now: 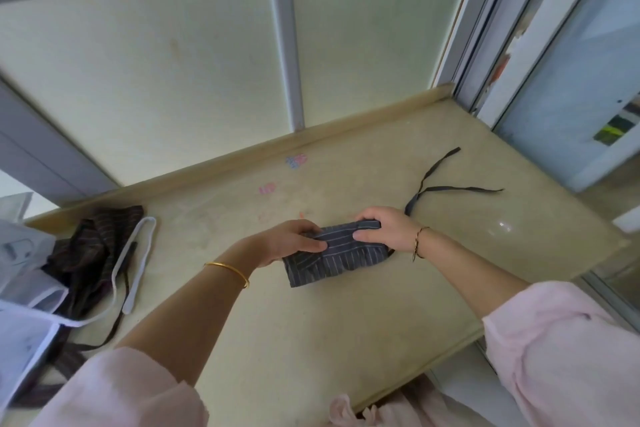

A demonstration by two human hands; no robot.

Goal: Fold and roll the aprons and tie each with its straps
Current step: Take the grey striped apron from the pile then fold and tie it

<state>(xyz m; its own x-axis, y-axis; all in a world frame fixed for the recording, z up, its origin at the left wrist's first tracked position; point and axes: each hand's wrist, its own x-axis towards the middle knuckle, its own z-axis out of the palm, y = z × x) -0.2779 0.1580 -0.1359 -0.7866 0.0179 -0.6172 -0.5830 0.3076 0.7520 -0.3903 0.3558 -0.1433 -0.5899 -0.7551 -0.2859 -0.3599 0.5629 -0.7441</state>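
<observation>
Squarely in the middle of the bench (346,329), both hands are closed on the grey striped apron (341,258), which is folded into a narrow band. The left hand (294,241) pinches its left end, thumb flat along the top and fingers curled at the far edge. The right hand (386,229) grips the right end, fingers curled over the far fold. Its dark straps (446,188) trail off beyond the right wrist. A heap of other aprons (93,246) lies well apart at the bench's left edge.
</observation>
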